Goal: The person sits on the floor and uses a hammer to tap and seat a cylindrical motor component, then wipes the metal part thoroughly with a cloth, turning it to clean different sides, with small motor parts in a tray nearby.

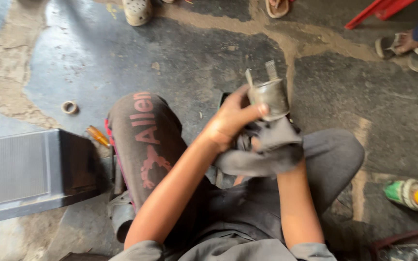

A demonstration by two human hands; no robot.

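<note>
There is one dull grey metal cylinder part (269, 95) and one dark grey cloth (267, 152); the left hand (229, 118) is closed on the cylinder, thumb across its side, holding it just above the cloth. The right hand (253, 145) is below the left, mostly hidden inside the cloth, so I cannot tell its grip. One small tape ring (69, 107) and one orange-handled tool (97, 136) lie on the floor, far on the left side.

Floor (97, 43): dark stone slabs, worn, with wide sandy mortar joints (286, 36). Left: black ribbed radiator (20, 169) lying flat. Beside it: orange-handled screwdriver (97, 136); tape ring (69, 107) farther off. Top edge: sandalled feet (407, 46) of bystanders, pale clog (137, 10), red furniture leg (373, 10). Right edge: green can (405, 192). Daylight, diffuse.
</note>
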